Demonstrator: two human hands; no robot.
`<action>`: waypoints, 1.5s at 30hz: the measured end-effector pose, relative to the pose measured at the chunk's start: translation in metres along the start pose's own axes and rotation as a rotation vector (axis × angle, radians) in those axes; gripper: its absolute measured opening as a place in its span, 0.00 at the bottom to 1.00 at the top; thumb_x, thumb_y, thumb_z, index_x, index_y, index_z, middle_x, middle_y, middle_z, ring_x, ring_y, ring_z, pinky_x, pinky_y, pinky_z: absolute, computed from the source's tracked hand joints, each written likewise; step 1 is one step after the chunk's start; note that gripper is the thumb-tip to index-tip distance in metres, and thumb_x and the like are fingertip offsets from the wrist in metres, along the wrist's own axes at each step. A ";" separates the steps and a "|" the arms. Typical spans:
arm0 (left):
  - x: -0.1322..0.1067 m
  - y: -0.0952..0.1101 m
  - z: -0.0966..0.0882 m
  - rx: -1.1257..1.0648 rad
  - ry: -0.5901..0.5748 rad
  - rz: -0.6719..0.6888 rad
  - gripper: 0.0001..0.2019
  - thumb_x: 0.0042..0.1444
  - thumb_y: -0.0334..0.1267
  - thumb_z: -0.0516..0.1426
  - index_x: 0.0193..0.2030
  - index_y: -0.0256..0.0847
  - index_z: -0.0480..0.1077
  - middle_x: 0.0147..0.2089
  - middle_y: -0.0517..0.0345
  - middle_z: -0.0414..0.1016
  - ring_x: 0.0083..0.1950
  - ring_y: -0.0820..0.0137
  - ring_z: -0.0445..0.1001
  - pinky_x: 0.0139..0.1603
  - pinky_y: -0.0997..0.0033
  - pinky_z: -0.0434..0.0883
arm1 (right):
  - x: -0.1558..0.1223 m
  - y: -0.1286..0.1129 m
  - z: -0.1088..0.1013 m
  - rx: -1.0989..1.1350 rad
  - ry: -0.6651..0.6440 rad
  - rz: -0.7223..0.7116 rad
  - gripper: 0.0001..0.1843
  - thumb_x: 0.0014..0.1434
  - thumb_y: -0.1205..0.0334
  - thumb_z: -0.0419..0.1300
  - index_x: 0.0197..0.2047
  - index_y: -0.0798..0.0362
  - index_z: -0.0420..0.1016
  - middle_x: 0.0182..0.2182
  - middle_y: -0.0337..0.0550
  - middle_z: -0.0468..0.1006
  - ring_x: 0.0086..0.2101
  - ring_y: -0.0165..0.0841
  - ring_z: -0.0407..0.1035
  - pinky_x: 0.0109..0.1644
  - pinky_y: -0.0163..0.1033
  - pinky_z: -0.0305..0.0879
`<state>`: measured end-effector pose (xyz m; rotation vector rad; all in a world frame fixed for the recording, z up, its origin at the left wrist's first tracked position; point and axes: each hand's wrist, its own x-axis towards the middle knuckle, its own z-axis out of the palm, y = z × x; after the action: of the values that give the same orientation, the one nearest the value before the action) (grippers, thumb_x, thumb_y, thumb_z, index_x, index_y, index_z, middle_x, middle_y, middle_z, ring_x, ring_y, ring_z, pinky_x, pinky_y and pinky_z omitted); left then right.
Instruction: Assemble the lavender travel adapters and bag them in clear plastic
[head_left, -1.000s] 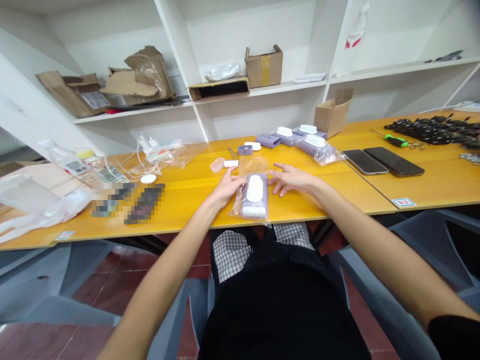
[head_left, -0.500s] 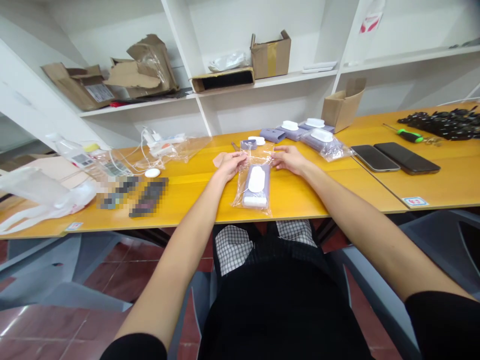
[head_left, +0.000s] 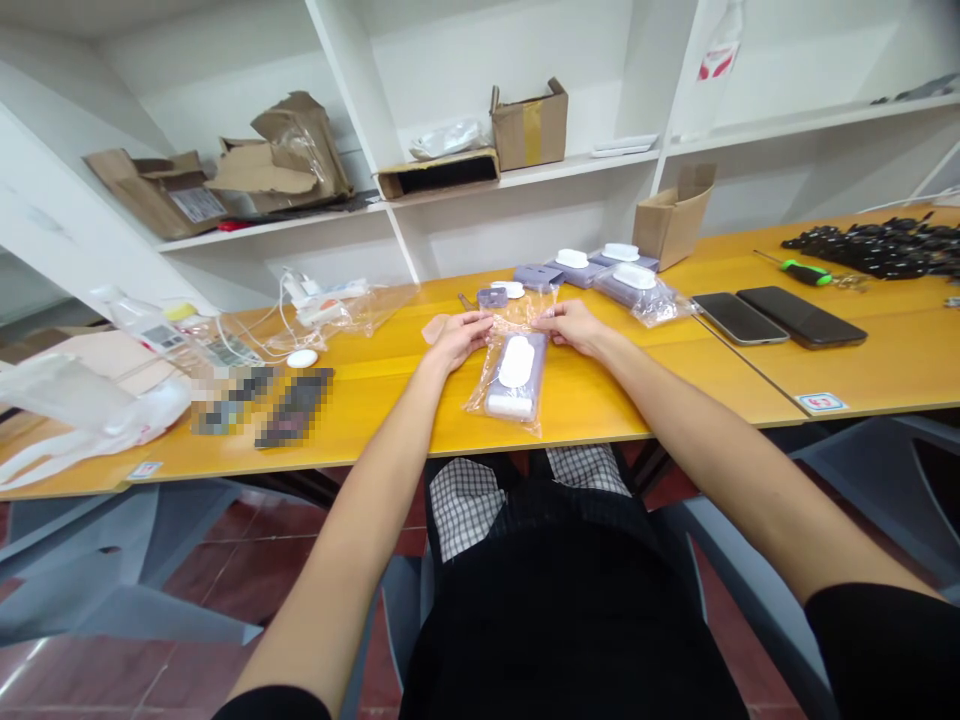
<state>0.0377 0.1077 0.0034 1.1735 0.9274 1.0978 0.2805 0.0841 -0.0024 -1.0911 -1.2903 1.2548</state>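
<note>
A purple and white plastic device [head_left: 517, 375] lies in a clear plastic bag [head_left: 495, 345] near the table's front edge. My left hand [head_left: 461, 338] pinches the bag's far left side. At its far right side, my right hand [head_left: 571, 325] grips the plastic between thumb and fingers. Just beyond the bag are a small purple part [head_left: 492, 297] and a white oval part [head_left: 511, 289]. A purple shell [head_left: 538, 275] lies behind my right hand, with similar purple and white devices [head_left: 573, 265] next to it. One of these, a bagged device [head_left: 636, 283], sits to the right.
Two dark phones [head_left: 802, 316] and a green-handled screwdriver [head_left: 806, 271] lie at right, near a heap of black parts [head_left: 877, 245]. An open cardboard box [head_left: 673, 220] stands at the back. Bottles, white cables [head_left: 283, 310] and plastic bags occupy the left of the yellow table [head_left: 390, 385].
The far end of the bag, stretched up between my hands before, is now lower and crumpled. My right hand has closed more on the plastic. The camera view has shifted slightly.
</note>
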 end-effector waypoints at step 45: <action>0.011 -0.011 0.002 0.259 0.191 0.234 0.14 0.47 0.23 0.70 0.37 0.36 0.72 0.36 0.57 0.75 0.27 0.75 0.72 0.33 0.69 0.73 | 0.005 0.005 -0.013 -0.057 0.046 -0.101 0.16 0.43 0.77 0.77 0.31 0.55 0.77 0.22 0.37 0.76 0.23 0.30 0.71 0.31 0.37 0.73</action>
<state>0.0436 0.1178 -0.0073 1.4344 1.1262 1.3237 0.2929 0.0912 -0.0072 -1.0751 -1.3369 1.1179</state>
